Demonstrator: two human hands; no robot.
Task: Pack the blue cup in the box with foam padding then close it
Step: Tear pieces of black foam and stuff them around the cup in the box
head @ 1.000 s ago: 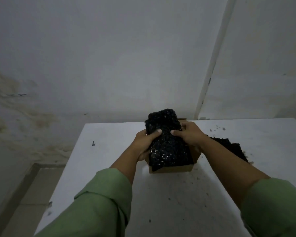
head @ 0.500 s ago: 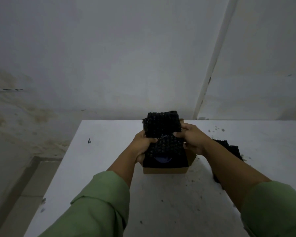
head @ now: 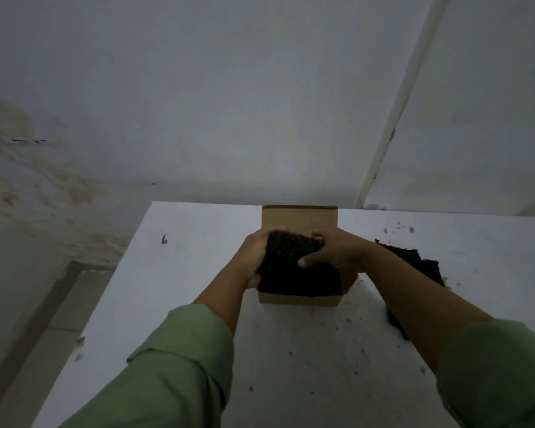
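Dim white walls back the speckled table (head: 198, 273), where both hands, left hand (head: 255, 257) and right hand (head: 331, 251), curl around black foam (head: 294, 267) filling the box (head: 300, 219). Cup hidden underneath, presumably; foam looks soft, crumbly, best pressed at its edges.

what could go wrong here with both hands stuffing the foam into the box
1. The black foam bulges above the box rim, so the upright back flap may not shut flat.
2. The left hand and right hand press down on foam that hides the cup, so it could tilt unseen.
3. The foam is shedding crumbs on the table; more may tear off.
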